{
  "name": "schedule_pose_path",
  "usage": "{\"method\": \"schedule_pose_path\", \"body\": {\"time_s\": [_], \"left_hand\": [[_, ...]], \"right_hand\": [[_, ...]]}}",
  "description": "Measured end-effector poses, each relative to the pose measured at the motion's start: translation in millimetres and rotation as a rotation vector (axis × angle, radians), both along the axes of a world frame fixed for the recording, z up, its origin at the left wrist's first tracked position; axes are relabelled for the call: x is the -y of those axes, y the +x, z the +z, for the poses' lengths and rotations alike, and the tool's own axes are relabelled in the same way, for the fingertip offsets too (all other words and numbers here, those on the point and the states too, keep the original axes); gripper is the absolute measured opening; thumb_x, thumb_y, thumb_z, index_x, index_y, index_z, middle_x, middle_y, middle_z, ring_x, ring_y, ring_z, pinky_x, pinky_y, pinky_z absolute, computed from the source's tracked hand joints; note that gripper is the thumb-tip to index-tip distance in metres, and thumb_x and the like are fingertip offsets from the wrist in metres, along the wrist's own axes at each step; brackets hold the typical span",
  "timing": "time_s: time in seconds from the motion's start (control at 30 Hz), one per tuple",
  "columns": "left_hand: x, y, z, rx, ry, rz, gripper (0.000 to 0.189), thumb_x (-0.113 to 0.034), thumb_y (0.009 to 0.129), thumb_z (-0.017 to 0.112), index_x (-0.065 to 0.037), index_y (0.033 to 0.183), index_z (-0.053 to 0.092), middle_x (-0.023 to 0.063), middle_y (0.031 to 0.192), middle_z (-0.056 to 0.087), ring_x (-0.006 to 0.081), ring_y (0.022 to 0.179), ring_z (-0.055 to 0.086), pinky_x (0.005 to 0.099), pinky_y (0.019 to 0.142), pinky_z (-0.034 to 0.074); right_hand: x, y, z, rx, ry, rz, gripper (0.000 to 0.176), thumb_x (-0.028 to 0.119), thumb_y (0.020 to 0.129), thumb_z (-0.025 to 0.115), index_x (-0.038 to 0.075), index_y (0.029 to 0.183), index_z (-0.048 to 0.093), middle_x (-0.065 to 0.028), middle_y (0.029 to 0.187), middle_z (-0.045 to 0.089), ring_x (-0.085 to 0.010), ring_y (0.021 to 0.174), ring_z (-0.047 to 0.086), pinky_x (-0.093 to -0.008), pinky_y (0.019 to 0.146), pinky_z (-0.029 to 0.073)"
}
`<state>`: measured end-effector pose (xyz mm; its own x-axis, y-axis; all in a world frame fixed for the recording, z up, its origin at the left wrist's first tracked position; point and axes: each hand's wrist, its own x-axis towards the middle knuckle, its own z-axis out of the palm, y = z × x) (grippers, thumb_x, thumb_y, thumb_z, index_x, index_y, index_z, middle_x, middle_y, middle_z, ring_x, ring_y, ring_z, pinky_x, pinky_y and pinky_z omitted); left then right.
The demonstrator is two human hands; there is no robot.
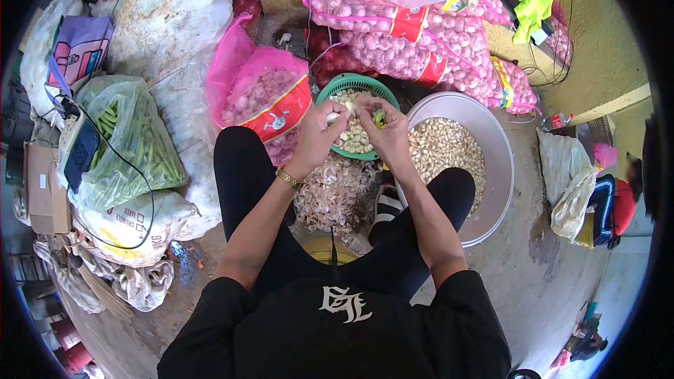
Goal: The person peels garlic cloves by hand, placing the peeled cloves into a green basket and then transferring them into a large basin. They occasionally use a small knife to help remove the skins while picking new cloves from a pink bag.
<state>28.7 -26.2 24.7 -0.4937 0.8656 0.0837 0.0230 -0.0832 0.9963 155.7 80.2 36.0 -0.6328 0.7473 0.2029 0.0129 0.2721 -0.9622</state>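
Note:
My left hand (327,130) is closed, fingertips pinching a pale garlic clove (332,118) above a green plastic basket (390,93). Close beside it, my right hand (386,133) is curled around a small green-and-yellow object (379,118), mostly hidden by the fingers, so its kind does not show. Peeled garlic cloves (354,142) lie in the basket. Below the wrists is a heap of papery garlic skins (330,196). A wide whitish basin (500,175) at the right contains many unpeeled garlic cloves (446,147).
Pink net sacks of garlic (435,45) are stacked ahead. An opened pink net bag (263,88) stands left of the basket. Further left are a plastic bag of green pods (133,140) and large white sacks (168,21). Another person (621,203) is partly visible at far right.

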Motion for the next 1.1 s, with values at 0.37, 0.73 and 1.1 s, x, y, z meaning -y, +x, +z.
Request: {"method": "schedule_pose_path", "body": {"time_s": [0.37, 0.73, 1.1], "left_hand": [[3.3, -7.8, 11.8, 0.011, -0.025, -0.142, 0.016, -0.019, 0.094, 0.063, -0.004, 0.094, 0.063, -0.0033, 0.071, 0.057, 0.0028, 0.057, 0.049, 0.0204, 0.05, 0.04], [15.9, -19.4, 27.8, -0.022, -0.004, -0.14, 0.017, -0.011, 0.092, 0.068, -0.002, 0.106, 0.064, -0.0042, 0.073, 0.058, -0.0008, 0.057, 0.049, 0.0174, 0.05, 0.038], [24.4, -22.4, 41.1, 0.124, -0.019, -0.25, 0.02, -0.011, 0.095, 0.063, -0.001, 0.111, 0.067, -0.0019, 0.081, 0.066, 0.0016, 0.065, 0.056, 0.0182, 0.058, 0.044]], "right_hand": [[-15.2, 3.5, 2.1, 0.028, -0.571, 0.167, 0.018, 0.024, 0.093, 0.069, 0.007, 0.098, 0.069, -0.0007, 0.083, 0.07, -0.0005, 0.053, 0.046, -0.0197, 0.045, 0.033], [-15.8, 10.8, 12.7, 0.078, -0.589, 0.206, 0.023, 0.029, 0.089, 0.074, 0.008, 0.095, 0.066, 0.0069, 0.063, 0.055, -0.0015, 0.045, 0.035, -0.0206, 0.042, 0.023], [-7.5, 14.7, 23.5, 0.055, -0.635, 0.233, 0.022, 0.026, 0.085, 0.078, 0.01, 0.094, 0.066, 0.0061, 0.069, 0.06, -0.0006, 0.048, 0.037, -0.0198, 0.043, 0.024]]}}
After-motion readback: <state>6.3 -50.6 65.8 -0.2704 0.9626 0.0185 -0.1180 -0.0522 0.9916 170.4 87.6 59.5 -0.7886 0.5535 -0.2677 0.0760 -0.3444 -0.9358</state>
